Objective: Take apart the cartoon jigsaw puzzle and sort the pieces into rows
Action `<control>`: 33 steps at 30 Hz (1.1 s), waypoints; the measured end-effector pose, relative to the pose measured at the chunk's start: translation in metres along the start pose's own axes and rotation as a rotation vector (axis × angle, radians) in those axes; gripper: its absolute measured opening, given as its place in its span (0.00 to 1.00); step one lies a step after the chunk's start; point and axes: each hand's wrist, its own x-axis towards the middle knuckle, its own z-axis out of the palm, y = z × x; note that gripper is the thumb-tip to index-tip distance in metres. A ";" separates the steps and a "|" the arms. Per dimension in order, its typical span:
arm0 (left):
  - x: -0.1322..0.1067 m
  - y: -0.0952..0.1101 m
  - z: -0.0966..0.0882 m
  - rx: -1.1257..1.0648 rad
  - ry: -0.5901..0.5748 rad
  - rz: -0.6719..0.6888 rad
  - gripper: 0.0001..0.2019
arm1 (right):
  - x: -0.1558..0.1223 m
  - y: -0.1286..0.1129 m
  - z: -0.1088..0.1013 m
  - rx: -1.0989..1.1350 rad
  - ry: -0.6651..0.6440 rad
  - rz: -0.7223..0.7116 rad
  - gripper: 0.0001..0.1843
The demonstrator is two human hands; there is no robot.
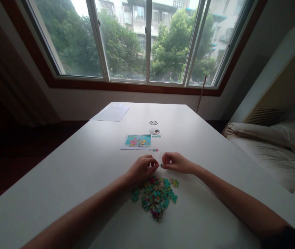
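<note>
My left hand (142, 168) and my right hand (175, 162) meet fingertip to fingertip over the white table (59, 186). Both are closed in a pinch on a small dark jigsaw piece (161, 165) held between them. Just in front of my hands lies a heap of several loose jigsaw pieces (154, 196), mostly teal and pink. Beyond my hands a cartoon reference picture (136, 141) lies flat, with a lone teal piece (155, 149) beside its near right corner.
A round tin lid (154, 131) and a second round lid (153, 122) lie past the picture, a teal piece (156, 136) beside them. A sheet of paper (110, 112) rests at the far left corner. A cushioned seat (272, 145) stands to the right, a window behind.
</note>
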 end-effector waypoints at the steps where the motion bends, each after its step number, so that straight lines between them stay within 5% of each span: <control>1: 0.000 0.000 0.000 -0.012 0.003 -0.005 0.08 | 0.001 0.002 0.003 0.024 0.049 0.004 0.07; 12: 0.003 -0.003 0.004 -0.070 0.080 -0.064 0.06 | 0.005 0.013 0.019 0.091 0.196 0.003 0.12; 19: 0.006 -0.009 0.003 -0.387 0.148 -0.211 0.10 | -0.002 0.008 0.015 -0.122 0.506 -0.058 0.10; 33: 0.005 -0.012 0.005 -0.416 0.113 -0.213 0.11 | -0.007 0.002 0.021 -0.416 0.452 -0.171 0.09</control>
